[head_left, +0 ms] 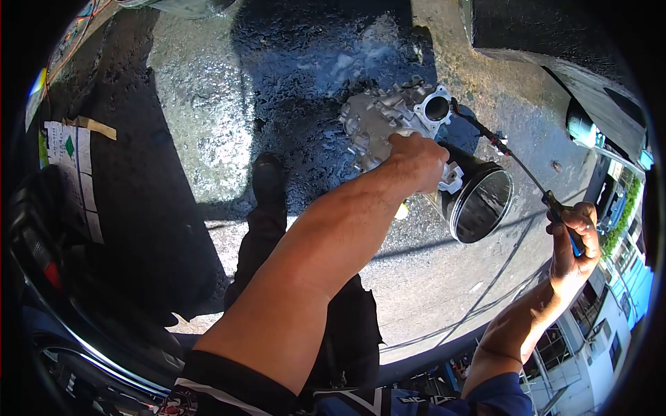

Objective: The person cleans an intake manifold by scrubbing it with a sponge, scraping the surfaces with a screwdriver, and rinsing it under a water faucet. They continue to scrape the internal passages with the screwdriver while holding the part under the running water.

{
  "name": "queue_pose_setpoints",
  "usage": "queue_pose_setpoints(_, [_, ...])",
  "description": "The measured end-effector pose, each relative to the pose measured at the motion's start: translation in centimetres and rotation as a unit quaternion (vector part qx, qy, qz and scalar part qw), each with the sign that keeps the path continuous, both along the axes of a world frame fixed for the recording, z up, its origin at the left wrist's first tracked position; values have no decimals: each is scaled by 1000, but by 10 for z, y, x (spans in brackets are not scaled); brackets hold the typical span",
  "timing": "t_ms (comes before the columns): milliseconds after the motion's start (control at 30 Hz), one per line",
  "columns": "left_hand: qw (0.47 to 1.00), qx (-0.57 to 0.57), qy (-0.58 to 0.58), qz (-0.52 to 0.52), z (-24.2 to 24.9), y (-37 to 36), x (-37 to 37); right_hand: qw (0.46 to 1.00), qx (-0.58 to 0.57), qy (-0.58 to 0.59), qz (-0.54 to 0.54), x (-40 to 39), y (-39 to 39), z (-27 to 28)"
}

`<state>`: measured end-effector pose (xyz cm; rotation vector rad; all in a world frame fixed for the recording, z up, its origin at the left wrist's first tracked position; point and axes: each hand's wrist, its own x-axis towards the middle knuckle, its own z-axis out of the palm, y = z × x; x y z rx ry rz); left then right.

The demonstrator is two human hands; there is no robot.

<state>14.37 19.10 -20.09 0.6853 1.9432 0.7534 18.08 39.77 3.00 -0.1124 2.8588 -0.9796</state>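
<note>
Outdoors, the left hand (416,163) clamps a metal throttle housing (409,132) held above wet pavement (208,125); the right hand (574,243) grips a long screwdriver (510,156), its tip at the housing's port, beyond the left knuckles.

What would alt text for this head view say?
A person's left hand holds a metal engine part above wet pavement, while the right hand pokes a long screwdriver into its round opening. A black cylinder juts from the part.

open wet pavement (208,125) left, car body (555,48) right
</note>
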Motion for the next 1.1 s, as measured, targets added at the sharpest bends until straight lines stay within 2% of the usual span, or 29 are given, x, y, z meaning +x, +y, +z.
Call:
queue_pose_setpoints(33, [1000, -2, -1, -2, 0, -1, 0, 999, 19, -4, 39, -11, -6, 0])
queue_pose_setpoints(167, [1000, 0, 4, 1, 1, -5, 0, 996, 23, -66, 60, -41, -36, -3])
queue_pose_setpoints(300, [1000, 8, 1, 12, 4, -10, 0, 993, -5, -114, 23, -66, -41, -21])
queue_pose_setpoints(500, [999, 17, 5, 33, 1, -13, 1, 973, 50, -138, 179, -77, -66, -13])
queue_pose_setpoints(667, [1000, 11, 6, 25, 1, -8, -1, 958, 94, -126, 240, -97, -89, -15])
queue_pose_setpoints(833, [1000, 7, 4, 19, -1, -1, 4, 917, 118, -136, 355, -105, -101, -38])
queue_pose_setpoints(967, [1000, 9, 10, 6, 0, 2, 10, 914, 129, -157, 352, -99, -89, -51])
queue_pose_setpoints(1033, [1000, 7, 21, -2, -1, -1, 13, 926, 87, -135, 341, -87, -85, -36])
queue_pose_setpoints(1100, [1000, 7, 22, -15, 0, -4, 17, 962, 27, -110, 249, -72, -58, -10])
